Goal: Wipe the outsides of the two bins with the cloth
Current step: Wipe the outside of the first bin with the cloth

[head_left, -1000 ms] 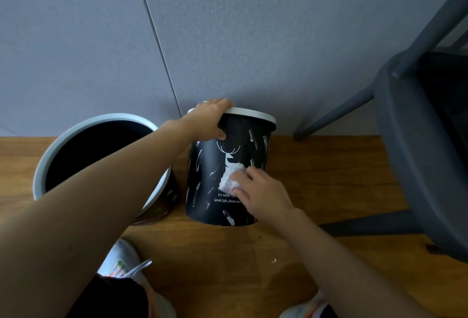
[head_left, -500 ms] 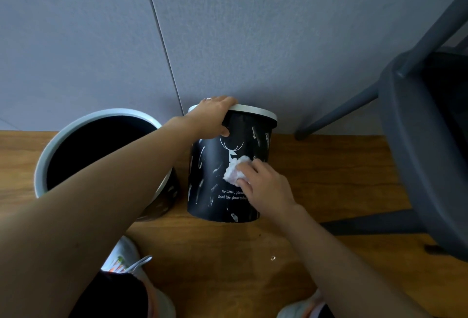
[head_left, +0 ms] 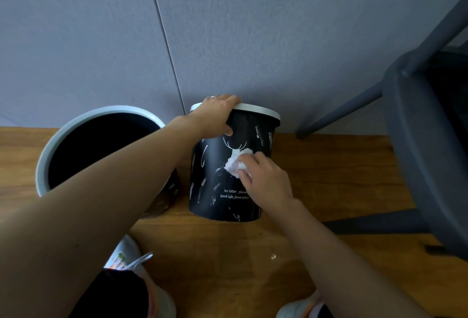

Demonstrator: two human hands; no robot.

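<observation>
Standing unheld left of both hands, the open bin [head_left: 101, 148] waited. The left hand [head_left: 215, 117] gripped the black deer-print bin [head_left: 228, 186] by its rim; below it, the right hand [head_left: 263, 178] pinched the crumpled white cloth [head_left: 235, 164] against the side. Hard rubbing might tip the light bin or skid it across the wooden floor [head_left: 329, 178].

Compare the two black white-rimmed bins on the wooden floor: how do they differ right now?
The right black bin is gripped at its rim by the left hand, while the right hand presses a crumpled white cloth against it; the left black bin is untouched. The left bin's dark inside shows; the right's doesn't. Both have white rims.
</observation>
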